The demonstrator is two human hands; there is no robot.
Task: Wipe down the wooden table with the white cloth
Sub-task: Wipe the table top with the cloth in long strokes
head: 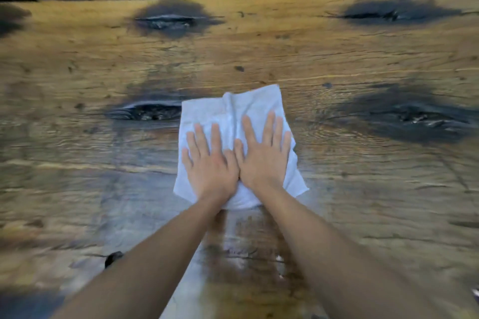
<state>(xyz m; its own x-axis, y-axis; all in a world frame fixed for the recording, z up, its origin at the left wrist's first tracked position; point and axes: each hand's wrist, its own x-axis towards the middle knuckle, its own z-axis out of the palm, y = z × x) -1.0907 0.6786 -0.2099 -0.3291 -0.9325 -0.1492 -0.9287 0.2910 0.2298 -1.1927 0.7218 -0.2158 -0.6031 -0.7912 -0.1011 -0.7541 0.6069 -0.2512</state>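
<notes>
Hands pressing a white cloth flat on a knotted wooden table, seen from the wearer's head.

Forearms reach forward from the near edge and meet at the middle of the rough, brown plank table (337, 59). The left hand (211, 163) and right hand (263, 155) lie side by side, thumbs touching, fingers straight and slightly spread, palms down; neither hand grips anything. Under both palms sits the crumpled white rectangular cloth (246, 106), pinned flat, probably so broad pressure carries it across the wood in one pass. Behind the wrists the wood looks glossy and wet, which suggests that strip is already wiped. Just left of the left fingertips lies a dark oval knot (147, 111); another dark knot (414, 119) sits well right of the right fingers. Beyond the fingertips, dry-looking wood runs to two more knots and the far edge, likely still to wipe.
</notes>
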